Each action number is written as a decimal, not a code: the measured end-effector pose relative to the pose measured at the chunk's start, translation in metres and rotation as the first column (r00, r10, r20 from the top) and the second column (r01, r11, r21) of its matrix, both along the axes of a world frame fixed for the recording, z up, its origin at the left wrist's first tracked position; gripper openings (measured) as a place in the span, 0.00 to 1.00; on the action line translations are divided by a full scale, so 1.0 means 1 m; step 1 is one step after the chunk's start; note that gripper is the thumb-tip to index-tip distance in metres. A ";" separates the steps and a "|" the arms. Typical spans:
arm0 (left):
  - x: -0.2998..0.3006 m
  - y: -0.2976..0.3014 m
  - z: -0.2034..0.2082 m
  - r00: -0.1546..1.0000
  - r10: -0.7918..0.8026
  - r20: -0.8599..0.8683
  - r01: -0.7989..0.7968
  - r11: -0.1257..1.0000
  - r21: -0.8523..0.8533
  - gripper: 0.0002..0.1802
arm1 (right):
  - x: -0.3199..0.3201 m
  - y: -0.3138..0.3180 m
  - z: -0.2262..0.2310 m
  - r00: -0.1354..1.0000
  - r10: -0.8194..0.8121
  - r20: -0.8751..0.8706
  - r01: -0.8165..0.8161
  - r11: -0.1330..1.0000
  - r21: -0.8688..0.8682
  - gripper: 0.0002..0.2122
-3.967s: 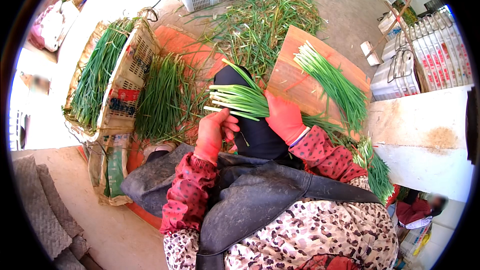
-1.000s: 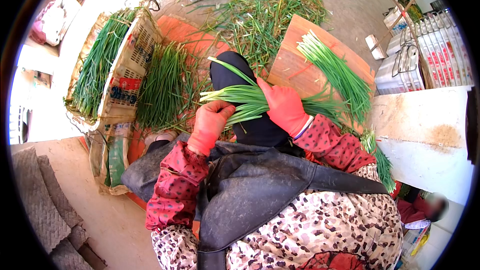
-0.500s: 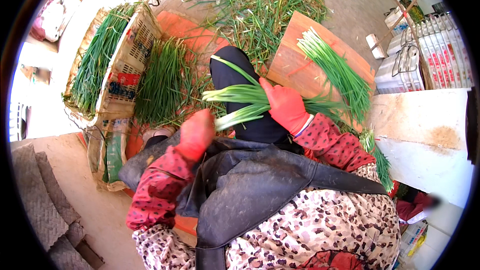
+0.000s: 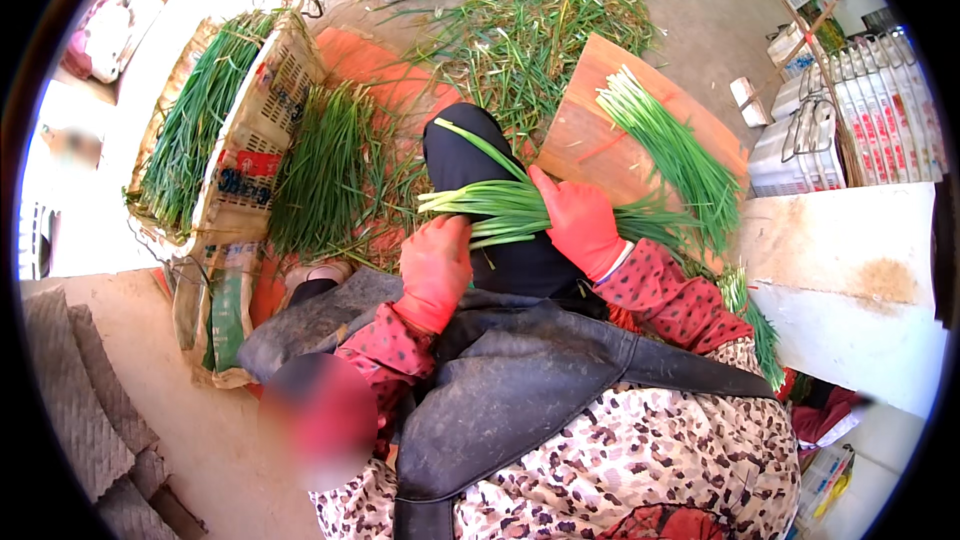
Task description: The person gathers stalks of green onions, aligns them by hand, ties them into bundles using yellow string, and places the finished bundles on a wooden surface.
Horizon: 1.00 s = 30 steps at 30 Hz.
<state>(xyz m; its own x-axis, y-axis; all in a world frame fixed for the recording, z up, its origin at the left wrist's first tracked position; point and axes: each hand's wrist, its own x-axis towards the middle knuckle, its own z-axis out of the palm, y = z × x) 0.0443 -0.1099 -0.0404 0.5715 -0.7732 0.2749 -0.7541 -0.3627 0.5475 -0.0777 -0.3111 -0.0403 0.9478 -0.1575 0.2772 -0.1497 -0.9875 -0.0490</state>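
A bunch of green chives (image 4: 505,202) with pale stalk ends lies across my dark-clad knee. My right hand (image 4: 580,225), in an orange-red glove, grips it around the middle, the thumb along the top. One stalk (image 4: 480,147) sticks up at an angle from the rest. Against the pale ends on the near side is my left hand (image 4: 437,265), in the same kind of glove. Its fingers are bent and pinched at the stalks, partly hidden behind the hand. The green tips trail out to the right past my right wrist.
Cleaned chives (image 4: 675,145) lie on a wooden board (image 4: 580,120) at front right. Untrimmed chives (image 4: 325,170) rest beside a tipped crate (image 4: 255,140) holding more. A heap of leaf scraps (image 4: 550,30) covers the floor ahead. White crates (image 4: 880,110) and a white block (image 4: 840,280) stand right.
My left hand has moved right and slightly forward, from beside the pale ends onto the stalks. The lower stalks have drawn closer to the bunch. My right hand keeps its hold.
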 end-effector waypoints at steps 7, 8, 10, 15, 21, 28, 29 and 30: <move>0.021 0.006 0.013 -0.144 -0.005 -0.990 -0.196 0.980 0.023 0.16 | -0.009 -0.008 0.000 0.999 -0.038 0.009 0.038 0.999 0.010 0.30; 0.023 0.006 0.011 -0.221 -0.060 -0.973 -0.233 0.973 -0.007 0.16 | -0.008 -0.007 0.001 0.999 -0.038 0.008 0.037 0.999 0.037 0.30; 0.012 0.004 0.007 -0.163 -0.105 -0.981 -0.298 0.953 -0.053 0.15 | -0.009 -0.005 0.004 0.999 -0.039 0.002 0.039 0.996 0.085 0.30; 0.013 0.007 0.014 -0.156 -0.423 -0.893 -0.317 0.877 -0.361 0.24 | -0.007 0.006 0.029 0.946 -0.109 -0.304 0.233 0.883 0.408 0.29; 0.029 0.005 0.024 -0.291 -0.445 -0.847 -0.225 0.892 -0.391 0.20 | -0.006 0.002 0.044 0.870 0.017 -0.493 0.361 0.659 0.660 0.32; 0.003 -0.028 0.033 0.191 -0.170 -0.967 -0.278 0.935 -0.219 0.09 | -0.001 0.003 0.047 0.836 0.070 -0.545 0.457 0.461 0.761 0.35; 0.002 -0.029 0.031 0.186 -0.165 -0.968 -0.312 0.925 -0.218 0.08 | 0.000 0.004 0.048 0.825 0.073 -0.560 0.473 0.453 0.756 0.35; 0.001 -0.031 0.030 0.182 -0.161 -0.970 -0.347 0.913 -0.217 0.07 | 0.002 0.006 0.051 0.814 0.077 -0.575 0.489 0.444 0.751 0.35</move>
